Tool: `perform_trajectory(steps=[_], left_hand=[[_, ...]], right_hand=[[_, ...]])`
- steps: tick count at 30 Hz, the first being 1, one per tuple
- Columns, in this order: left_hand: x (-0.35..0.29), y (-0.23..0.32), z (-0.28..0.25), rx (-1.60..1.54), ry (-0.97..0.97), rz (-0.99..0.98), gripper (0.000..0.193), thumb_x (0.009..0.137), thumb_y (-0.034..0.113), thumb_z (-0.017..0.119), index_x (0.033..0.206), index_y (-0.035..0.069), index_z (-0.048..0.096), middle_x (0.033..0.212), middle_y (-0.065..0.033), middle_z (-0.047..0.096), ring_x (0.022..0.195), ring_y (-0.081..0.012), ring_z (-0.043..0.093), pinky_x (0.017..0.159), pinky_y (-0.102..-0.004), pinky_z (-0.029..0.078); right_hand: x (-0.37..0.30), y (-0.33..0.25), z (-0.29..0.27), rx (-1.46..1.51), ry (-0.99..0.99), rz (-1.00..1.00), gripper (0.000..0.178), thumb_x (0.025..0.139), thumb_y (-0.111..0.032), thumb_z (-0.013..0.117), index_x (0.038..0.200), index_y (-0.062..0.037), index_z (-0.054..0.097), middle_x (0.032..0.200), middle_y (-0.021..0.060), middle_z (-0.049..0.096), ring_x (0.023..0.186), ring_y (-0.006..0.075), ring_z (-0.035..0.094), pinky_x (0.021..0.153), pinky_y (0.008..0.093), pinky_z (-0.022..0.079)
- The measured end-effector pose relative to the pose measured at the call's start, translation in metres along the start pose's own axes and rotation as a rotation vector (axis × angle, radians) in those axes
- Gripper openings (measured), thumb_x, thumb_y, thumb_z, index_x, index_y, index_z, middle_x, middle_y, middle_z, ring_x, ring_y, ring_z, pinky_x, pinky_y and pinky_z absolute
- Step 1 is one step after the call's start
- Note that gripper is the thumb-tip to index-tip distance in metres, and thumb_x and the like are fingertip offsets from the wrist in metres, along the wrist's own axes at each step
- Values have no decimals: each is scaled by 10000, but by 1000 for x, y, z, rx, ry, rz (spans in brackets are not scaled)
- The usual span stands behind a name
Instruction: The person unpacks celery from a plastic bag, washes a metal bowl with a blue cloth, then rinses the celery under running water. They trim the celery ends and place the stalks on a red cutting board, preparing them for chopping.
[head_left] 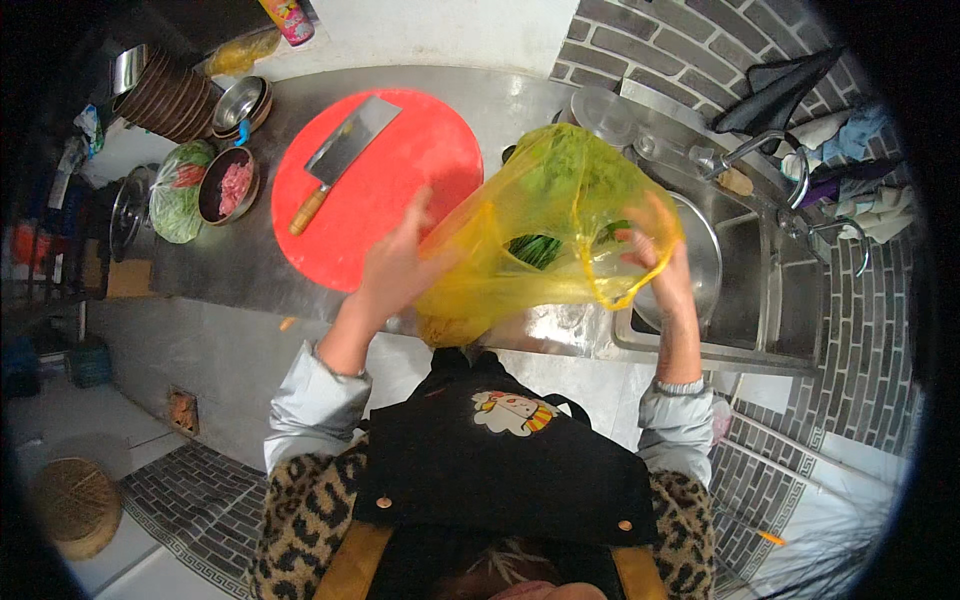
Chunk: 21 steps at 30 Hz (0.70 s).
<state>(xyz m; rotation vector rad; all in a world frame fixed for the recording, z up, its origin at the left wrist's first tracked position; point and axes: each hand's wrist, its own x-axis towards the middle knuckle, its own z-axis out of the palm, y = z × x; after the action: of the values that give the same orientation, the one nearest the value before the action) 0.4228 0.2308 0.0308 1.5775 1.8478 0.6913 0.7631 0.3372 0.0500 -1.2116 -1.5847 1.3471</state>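
Note:
A thin yellow plastic bag (470, 270) lies over the metal counter, its mouth gaping between my hands. Leafy greens (565, 165) show through the film, and dark green stalks (535, 250) show through the opening. My left hand (400, 262) is at the bag's left side, fingers apart and slightly blurred, its thumb against the film. My right hand (655, 245) is inside the looped rim at the right, fingers spread. Left of the bag, a cleaver (352, 140) with a wooden handle rests on a round red cutting board (420, 150).
A bowl of pink chopped meat (235, 187) and a bagged cabbage (180, 190) stand left of the board, near stacked bowls (170, 95). At right are a round metal basin (700, 240), a sink (745, 265) and a curved faucet (795, 165). Cloths (850, 140) hang behind.

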Motion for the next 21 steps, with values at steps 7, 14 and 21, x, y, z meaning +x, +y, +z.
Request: perform_trajectory(steps=[7, 14, 21], left_hand=[[12, 3, 53, -363, -454, 92, 314, 897, 179, 556, 1165, 18, 584, 896, -17, 649, 829, -80, 594, 692, -250, 481], [-11, 56, 46, -729, -312, 131, 255, 909, 159, 526, 1103, 17, 613, 769, -4, 620, 665, -86, 570, 582, -275, 458], [-28, 87, 84, -819, -343, 219, 173, 883, 161, 552, 915, -2, 600, 643, -57, 581, 588, -123, 547, 553, -307, 445]], right_hand=[[37, 6, -12, 1060, 48, 129, 462, 906, -162, 541, 1345, -74, 427, 1239, 166, 565, 1050, 257, 606, 766, 398, 566], [121, -97, 1, 789, -106, -143, 413, 875, -100, 555, 1263, 29, 495, 941, 75, 657, 840, 174, 648, 758, 363, 571], [96, -181, 123, 336, -567, -284, 564, 905, -364, 568, 1276, 50, 472, 955, 55, 639, 799, 107, 629, 718, 247, 537]])
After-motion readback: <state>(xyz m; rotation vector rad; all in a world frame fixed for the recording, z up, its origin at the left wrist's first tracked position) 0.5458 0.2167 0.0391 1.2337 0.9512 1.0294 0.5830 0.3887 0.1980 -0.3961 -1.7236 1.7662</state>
